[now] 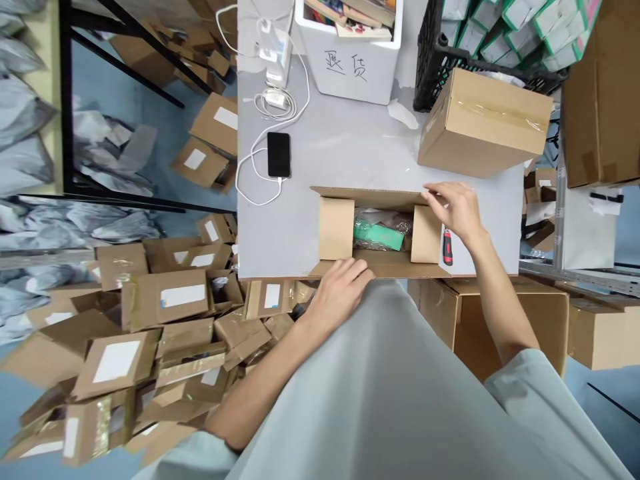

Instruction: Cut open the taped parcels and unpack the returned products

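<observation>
A small cardboard box [336,229] stands at the table's front edge with its flaps folded out. Inside lies a green box [379,235] in clear, shiny plastic wrapping, with more crumpled plastic around it. My left hand [341,285] rests on the near flap, its fingers lying along the cardboard. At the far right corner, my right hand [454,207] has its thumb and fingertips on the far flap [370,197], closed on its edge. A red and black box cutter [447,248] lies on the table, just right of the box and below my right hand.
On the grey table [350,147] are a phone [279,155] with white cables, a white bin [347,67] of books and a taped carton [485,123]. A black crate [425,73] holds green-and-white packs. Opened boxes [170,293] pile up on the floor at left.
</observation>
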Demonstrator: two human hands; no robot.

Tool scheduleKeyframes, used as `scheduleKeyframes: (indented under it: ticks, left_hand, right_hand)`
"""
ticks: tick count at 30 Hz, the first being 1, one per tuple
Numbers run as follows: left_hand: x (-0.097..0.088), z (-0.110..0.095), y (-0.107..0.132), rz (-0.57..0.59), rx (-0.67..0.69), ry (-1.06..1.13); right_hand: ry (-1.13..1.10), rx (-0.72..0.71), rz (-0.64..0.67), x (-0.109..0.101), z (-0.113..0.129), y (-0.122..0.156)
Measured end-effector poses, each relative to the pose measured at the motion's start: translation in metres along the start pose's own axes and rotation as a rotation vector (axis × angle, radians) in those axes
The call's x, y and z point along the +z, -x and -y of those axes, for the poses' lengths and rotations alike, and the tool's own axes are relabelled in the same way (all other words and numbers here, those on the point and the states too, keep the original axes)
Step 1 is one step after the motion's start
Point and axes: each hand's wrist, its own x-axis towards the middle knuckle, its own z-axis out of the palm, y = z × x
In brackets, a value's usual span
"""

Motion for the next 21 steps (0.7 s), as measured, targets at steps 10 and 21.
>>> scheduleKeyframes:
  ticks: [10, 21]
  left_hand:
    - [0.018, -0.004, 0.016, -0.093, 0.008, -0.014]
    - [-0.012, 0.004, -0.014, 0.095, -0.080, 0.106]
  right_hand:
    - [0.043, 0.054, 0.010, 0.034, -0.039, -0.070]
    - [0.036, -0.028, -0.107, 0.021, -0.006, -0.034]
